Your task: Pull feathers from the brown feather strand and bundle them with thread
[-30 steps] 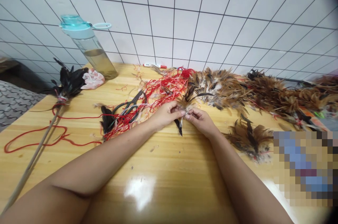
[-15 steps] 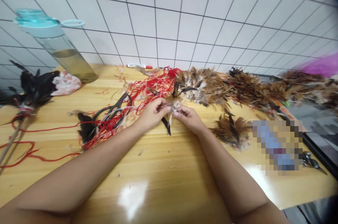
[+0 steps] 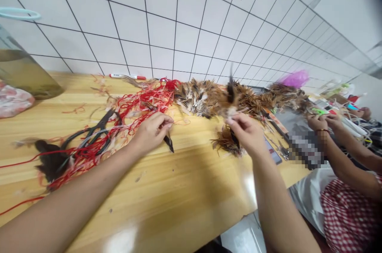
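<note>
A person's left hand (image 3: 153,131) and right hand (image 3: 246,133) work apart above a pale yellow wooden worktop (image 3: 167,193), seen from the head-worn camera. The left grip is clenched on a narrow black feather (image 3: 168,143), its pointed tip jutting out just beyond the fingers. The right grip pinches a small brown-and-black feather sprig (image 3: 230,98), which stands upright above the fingertips, just over a loose tuft of brown feathers (image 3: 225,141). Near the left hand, a tangle of red string (image 3: 143,104) lies across black-handled scissors (image 3: 95,135) and reaches a dark feather bunch (image 3: 50,161). A long row of brown feather bundles (image 3: 199,96) runs along the back of the worktop below a white tiled wall (image 3: 149,26), with a red-capped white marker (image 3: 123,76) lying near the wall. A clear bottle of yellowish liquid (image 3: 18,70) stands at far left, beside a pink-and-white cloth (image 3: 12,100). At right, a co-worker's hands (image 3: 326,122) work at the worktop's far end, above a red-and-white gingham garment (image 3: 347,217), with a purple plastic bag (image 3: 294,78) beyond.
</note>
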Available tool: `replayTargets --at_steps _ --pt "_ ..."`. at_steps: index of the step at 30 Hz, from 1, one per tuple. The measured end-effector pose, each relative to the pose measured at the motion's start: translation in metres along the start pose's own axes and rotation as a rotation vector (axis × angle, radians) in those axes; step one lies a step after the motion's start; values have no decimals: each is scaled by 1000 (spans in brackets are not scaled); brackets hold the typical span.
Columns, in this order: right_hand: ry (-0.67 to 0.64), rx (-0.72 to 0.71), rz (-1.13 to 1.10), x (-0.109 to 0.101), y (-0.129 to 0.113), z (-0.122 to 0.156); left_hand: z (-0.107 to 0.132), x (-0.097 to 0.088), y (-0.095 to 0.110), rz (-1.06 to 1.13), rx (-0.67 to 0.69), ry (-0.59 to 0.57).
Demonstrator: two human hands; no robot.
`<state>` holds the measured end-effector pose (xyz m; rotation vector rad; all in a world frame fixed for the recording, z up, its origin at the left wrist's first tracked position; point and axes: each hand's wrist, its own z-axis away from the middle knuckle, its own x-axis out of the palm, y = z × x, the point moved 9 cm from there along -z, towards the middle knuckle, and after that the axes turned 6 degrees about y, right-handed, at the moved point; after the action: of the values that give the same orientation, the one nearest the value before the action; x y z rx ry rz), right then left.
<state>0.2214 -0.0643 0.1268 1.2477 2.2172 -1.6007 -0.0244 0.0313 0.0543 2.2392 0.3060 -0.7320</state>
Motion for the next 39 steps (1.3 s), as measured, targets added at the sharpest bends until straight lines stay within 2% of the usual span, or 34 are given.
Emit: replayTargets --at_steps 2,4,5,7,11,15,19,23,26,29,36,39 --pt "55 121 85 -43 33 13 0 1 -1 -2 -1 0" --pt "109 173 213 -79 63 30 1 3 -3 -4 -9 -7" --pt "119 172 282 -90 76 39 2 4 -3 -4 -12 -11" --pt "75 186 447 -99 97 57 4 8 -5 3 -15 -23" --pt "-84 298 817 -85 120 83 7 14 -7 16 -21 -52" --pt "-211 423 982 -59 118 92 9 17 -8 12 -16 -64" --pt "-232 354 1099 -37 103 84 10 18 -11 10 -30 -81" --pt "-255 263 1227 -26 99 78 9 19 -16 10 -41 -83" --pt "-338 264 1254 -25 103 78 9 21 -15 11 -10 -87" --pt "-392 343 1260 -33 107 77 9 22 -14 16 7 -92" --pt "-357 357 1231 -41 93 61 10 23 -16 -2 -11 -113" --pt "-306 410 1203 -50 95 58 9 22 -15 7 -13 -113"
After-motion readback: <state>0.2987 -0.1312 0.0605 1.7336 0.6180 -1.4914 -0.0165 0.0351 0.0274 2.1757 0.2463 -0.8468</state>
